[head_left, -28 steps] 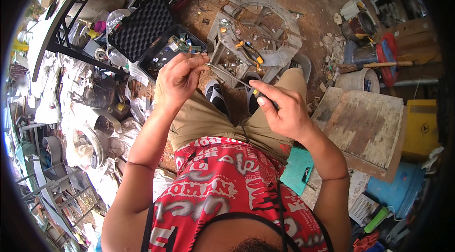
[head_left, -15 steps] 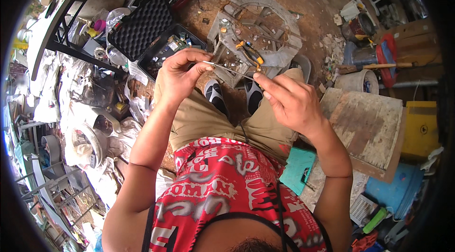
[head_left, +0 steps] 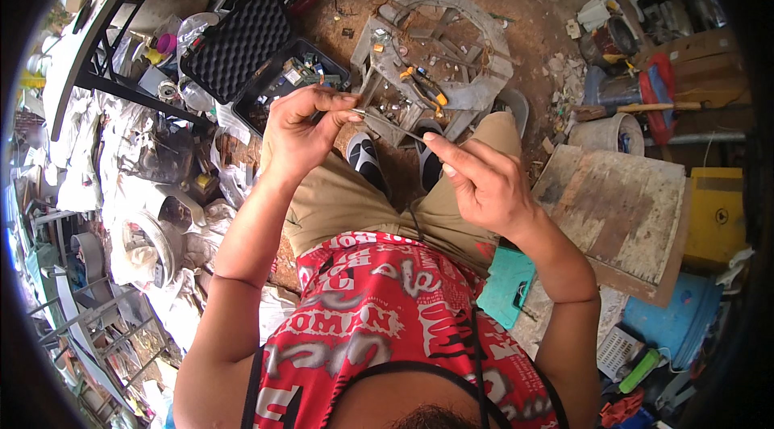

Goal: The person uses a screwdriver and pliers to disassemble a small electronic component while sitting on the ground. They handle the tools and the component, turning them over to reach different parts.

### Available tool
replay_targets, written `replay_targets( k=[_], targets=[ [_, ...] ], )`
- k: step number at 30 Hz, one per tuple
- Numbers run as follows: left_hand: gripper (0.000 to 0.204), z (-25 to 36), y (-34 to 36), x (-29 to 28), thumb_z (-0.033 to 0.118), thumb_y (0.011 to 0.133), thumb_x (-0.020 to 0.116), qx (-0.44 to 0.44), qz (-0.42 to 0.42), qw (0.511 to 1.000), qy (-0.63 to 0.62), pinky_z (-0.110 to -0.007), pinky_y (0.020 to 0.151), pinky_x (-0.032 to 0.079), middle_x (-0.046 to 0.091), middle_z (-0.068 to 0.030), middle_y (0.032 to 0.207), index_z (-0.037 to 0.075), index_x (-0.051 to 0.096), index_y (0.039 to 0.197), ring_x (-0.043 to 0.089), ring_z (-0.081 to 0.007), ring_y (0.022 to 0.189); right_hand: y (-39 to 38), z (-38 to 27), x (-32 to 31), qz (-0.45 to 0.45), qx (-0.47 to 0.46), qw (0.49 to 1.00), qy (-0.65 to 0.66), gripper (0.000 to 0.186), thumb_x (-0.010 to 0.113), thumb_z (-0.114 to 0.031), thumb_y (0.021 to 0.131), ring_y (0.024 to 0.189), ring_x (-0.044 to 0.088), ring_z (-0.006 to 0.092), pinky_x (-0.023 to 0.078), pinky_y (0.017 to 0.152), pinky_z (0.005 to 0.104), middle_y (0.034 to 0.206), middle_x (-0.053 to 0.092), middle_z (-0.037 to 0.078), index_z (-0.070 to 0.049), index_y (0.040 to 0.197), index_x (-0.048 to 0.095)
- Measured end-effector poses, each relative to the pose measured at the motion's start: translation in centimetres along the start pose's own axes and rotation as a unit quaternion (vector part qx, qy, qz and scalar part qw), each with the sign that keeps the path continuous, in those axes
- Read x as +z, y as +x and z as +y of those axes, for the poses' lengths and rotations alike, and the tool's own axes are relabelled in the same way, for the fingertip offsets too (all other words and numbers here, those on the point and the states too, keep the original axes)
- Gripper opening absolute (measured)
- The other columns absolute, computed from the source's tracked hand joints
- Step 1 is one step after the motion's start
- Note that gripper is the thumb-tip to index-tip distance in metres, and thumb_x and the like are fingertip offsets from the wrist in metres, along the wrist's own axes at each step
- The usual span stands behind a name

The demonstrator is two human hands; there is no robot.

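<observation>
Between my two hands, above my knees, a thin metal rod (head_left: 393, 124) slants down to the right. My left hand (head_left: 305, 129) pinches its upper left end between thumb and fingers. At its lower right end is my right hand (head_left: 488, 187), with the index fingertip against the rod and the other fingers curled in. The palm side of that hand is hidden. Beyond the rod, pliers with yellow and black handles (head_left: 425, 89) lie on a grey, ring-shaped frame (head_left: 492, 46) on the floor in front of my feet.
An open black case (head_left: 234, 50) with foam in its lid stands to the left of the frame. On the right are a worn wooden board (head_left: 614, 215), a yellow box (head_left: 717, 215) and a blue container (head_left: 673, 320). A teal case (head_left: 505, 288) lies by my right hip.
My right hand has shifted slightly left and down, with the rod's right end moving along. My left hand keeps its pinch and has hardly moved.
</observation>
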State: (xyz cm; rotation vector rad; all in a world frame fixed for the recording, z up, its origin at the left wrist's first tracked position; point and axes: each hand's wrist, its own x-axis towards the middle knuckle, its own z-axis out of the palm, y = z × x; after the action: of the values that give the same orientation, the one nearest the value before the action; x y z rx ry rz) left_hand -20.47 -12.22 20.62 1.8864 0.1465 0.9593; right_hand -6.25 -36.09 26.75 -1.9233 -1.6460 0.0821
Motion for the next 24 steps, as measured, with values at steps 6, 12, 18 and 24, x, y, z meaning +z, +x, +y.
replay_targets(
  k=[6, 12, 18, 24],
  targets=[
    [0.012, 0.3, 0.2, -0.3, 0.001, 0.078, 0.079, 0.020, 0.011, 0.999, 0.034, -0.027, 0.076, 0.054, 0.073, -0.0117, 0.086, -0.002, 0.069, 0.084, 0.070, -0.0182, 0.082, 0.0, 0.0, 1.1, 0.013, 0.024, 0.995, 0.099, 0.036, 0.059, 0.000, 0.089, 0.061, 0.059, 0.0241, 0.048, 0.057, 0.0338, 0.077, 0.063, 0.013, -0.005, 0.125, 0.064],
    [0.013, 0.4, 0.1, 0.0, -0.003, 0.076, 0.079, 0.031, 0.047, 0.996, 0.061, -0.027, 0.075, 0.054, 0.073, -0.0115, 0.087, -0.003, 0.070, 0.084, 0.071, -0.0180, 0.082, 0.1, -0.4, 1.4, 0.025, 0.027, 0.997, 0.070, 0.042, 0.060, -0.002, 0.087, 0.059, 0.058, 0.0277, 0.049, 0.055, 0.0370, 0.074, 0.060, 0.011, -0.010, 0.127, 0.062],
    [0.012, 0.8, 0.5, -0.1, -0.005, 0.075, 0.078, 0.021, 0.068, 0.994, 0.077, -0.026, 0.075, 0.055, 0.073, -0.0106, 0.085, -0.002, 0.072, 0.085, 0.071, -0.0171, 0.080, 0.4, -1.0, 2.0, 0.043, 0.036, 0.995, 0.085, 0.038, 0.059, 0.000, 0.089, 0.060, 0.057, 0.0255, 0.049, 0.058, 0.0351, 0.077, 0.062, 0.011, -0.006, 0.126, 0.063],
    [0.028, -0.2, -0.4, 0.9, 0.001, 0.079, 0.078, -0.112, 0.070, 0.968, -0.216, -0.025, 0.080, 0.054, 0.070, -0.0122, 0.111, -0.001, 0.069, 0.105, 0.068, -0.0139, 0.087, 0.8, -0.8, 0.9, 0.025, 0.002, 0.999, -0.033, 0.048, 0.062, 0.000, 0.082, 0.058, 0.057, 0.0250, 0.049, 0.056, 0.0366, 0.075, 0.056, 0.007, -0.012, 0.128, 0.063]
  ],
)
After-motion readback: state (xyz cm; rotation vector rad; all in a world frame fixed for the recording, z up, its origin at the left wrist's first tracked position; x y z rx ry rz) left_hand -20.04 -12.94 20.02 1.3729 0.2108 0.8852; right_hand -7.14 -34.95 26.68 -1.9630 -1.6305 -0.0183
